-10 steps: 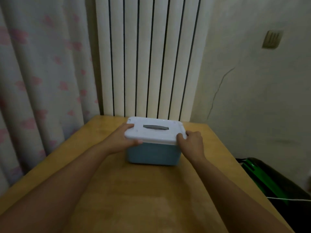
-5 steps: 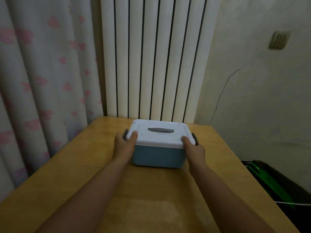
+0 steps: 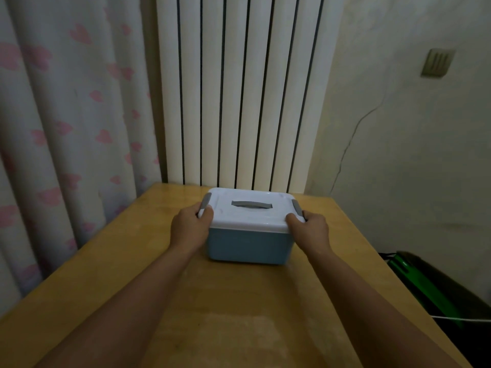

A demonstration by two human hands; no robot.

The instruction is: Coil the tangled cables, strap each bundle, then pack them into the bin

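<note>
Now clamping left hand (image 3: pixel 190 225) and right hand (image 3: pixel 309 229) on bin (image 3: pixel 248 244) side latches (image 3: pixel 296 207); risking lid (image 3: pixel 251 212) popping unevenly, bin sliding.

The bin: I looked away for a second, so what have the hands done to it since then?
Both hands slid from the lid's top to its sides: left hand and right hand now grip the grey latches. The bin stayed closed on the table.
</note>
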